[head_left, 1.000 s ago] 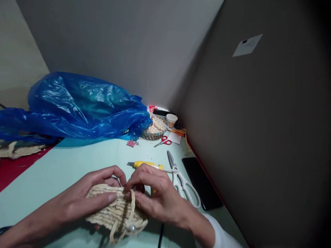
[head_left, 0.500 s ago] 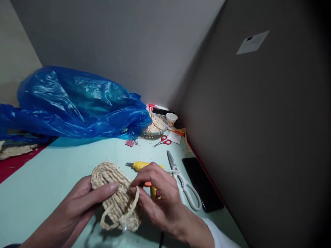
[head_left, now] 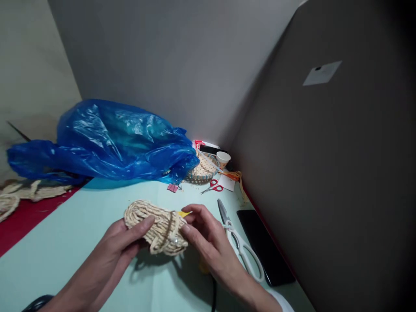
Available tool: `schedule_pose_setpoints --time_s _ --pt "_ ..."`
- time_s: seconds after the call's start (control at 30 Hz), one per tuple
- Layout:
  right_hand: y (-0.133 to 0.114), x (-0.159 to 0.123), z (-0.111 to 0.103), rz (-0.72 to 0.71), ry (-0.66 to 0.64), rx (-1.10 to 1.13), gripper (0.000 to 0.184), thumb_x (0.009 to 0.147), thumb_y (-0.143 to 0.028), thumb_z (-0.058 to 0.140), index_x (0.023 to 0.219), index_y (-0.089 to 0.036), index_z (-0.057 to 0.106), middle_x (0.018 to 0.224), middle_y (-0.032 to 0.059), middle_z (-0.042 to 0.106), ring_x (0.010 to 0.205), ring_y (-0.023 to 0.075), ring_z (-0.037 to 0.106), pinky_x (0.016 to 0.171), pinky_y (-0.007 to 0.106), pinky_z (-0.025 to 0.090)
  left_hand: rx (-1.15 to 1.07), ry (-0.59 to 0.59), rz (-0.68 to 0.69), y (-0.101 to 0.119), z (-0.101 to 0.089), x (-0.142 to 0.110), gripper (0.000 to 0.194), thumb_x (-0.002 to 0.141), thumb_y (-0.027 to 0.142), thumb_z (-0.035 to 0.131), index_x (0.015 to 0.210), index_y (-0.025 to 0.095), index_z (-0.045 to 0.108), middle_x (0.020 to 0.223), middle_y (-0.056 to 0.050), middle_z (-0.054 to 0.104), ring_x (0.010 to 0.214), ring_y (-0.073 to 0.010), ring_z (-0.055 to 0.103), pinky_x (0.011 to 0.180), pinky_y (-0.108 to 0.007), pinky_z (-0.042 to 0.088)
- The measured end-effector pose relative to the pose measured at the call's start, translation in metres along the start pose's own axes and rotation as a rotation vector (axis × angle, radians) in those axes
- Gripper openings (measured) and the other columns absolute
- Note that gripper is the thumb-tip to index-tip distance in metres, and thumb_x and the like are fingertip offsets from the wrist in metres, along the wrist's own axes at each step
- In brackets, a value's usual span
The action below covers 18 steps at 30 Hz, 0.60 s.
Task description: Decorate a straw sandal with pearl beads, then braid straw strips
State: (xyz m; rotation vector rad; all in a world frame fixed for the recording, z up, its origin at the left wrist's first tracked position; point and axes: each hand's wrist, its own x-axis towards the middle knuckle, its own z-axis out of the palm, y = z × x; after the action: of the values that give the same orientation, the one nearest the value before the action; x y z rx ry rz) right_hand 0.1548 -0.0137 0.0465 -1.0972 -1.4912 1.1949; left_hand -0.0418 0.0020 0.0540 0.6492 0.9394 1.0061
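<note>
We have the left hand (head_left: 121, 242) gripping a cream, oblong, ridged piece of coiled plant-fibre cord (head_left: 139, 216), thumb pressed on top and the other fingers wrapped underneath. The piece is held up over the near part of the pale green counter (head_left: 97, 225), its shadow below it. Main change: half a second ago the right hand (head_left: 208, 249) pinched a raised, loose end of the flat cream strip (head_left: 172, 225); now that strip lies down across the right half of the piece, and we see no end sticking up. We judge the band is in place or close to it, though a small slack loop shows at the near edge. The piece has also swung more level, and its shiny, clear round bead (head_left: 176, 239) sits beside the strip on the near right. Right thumb touches the right end, forefinger reaches out along the far side by a bright yellow sliver (head_left: 184, 213), mostly hidden; whether those fingers pinch anything we can't tell. White-handled metal scissors (head_left: 242, 249) lie to the right, apart from the work.
</note>
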Motion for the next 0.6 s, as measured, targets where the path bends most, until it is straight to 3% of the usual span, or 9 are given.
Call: schedule_pose_setpoints --time_s 0.17,0.33,0.43,0.6 --pt "0.001 0.010 -0.012 0.092 -0.018 -0.007 0.037 0.091 -0.053 0.064 0.099 -0.017 0.065 0.083 0.0031 0.062 0.075 0.0159 0.055 0.067 0.026 0.043 0.068 -0.117 0.081 -0.001 0.001 0.000 0.036 0.084 0.037 0.075 0.115 0.019 0.069 0.109 -0.008 0.077 0.104 -0.0269 0.068 0.085 -0.033 0.052" --pt "0.006 0.018 -0.022 0.112 -0.071 -0.063 0.043 0.084 -0.060 0.070 0.091 -0.018 0.072 0.077 0.0043 0.065 0.077 0.0211 0.060 0.066 0.027 0.045 0.250 -0.127 0.189 0.004 -0.008 0.004 0.032 0.080 0.035 0.075 0.106 0.020 0.068 0.085 -0.001 0.069 0.077 -0.0183 0.064 0.069 -0.028 0.045" --pt "0.003 0.017 -0.024 0.159 -0.058 -0.026 0.041 0.080 -0.057 0.075 0.091 -0.018 0.076 0.084 0.0068 0.071 0.082 0.0226 0.064 0.072 0.028 0.048 0.288 -0.155 0.220 0.004 -0.009 0.005 0.026 0.071 0.032 0.080 0.091 0.017 0.073 0.082 -0.001 0.065 0.074 -0.0174 0.058 0.067 -0.028 0.041" --pt "-0.020 0.011 -0.021 0.301 0.000 0.111 0.047 0.074 -0.058 0.081 0.103 -0.021 0.079 0.096 0.0102 0.076 0.092 0.0258 0.069 0.079 0.030 0.054 0.279 -0.126 0.255 -0.007 -0.002 -0.009 0.032 0.069 0.038 0.078 0.093 0.018 0.070 0.076 0.003 0.053 0.069 -0.0148 0.050 0.064 -0.028 0.036"
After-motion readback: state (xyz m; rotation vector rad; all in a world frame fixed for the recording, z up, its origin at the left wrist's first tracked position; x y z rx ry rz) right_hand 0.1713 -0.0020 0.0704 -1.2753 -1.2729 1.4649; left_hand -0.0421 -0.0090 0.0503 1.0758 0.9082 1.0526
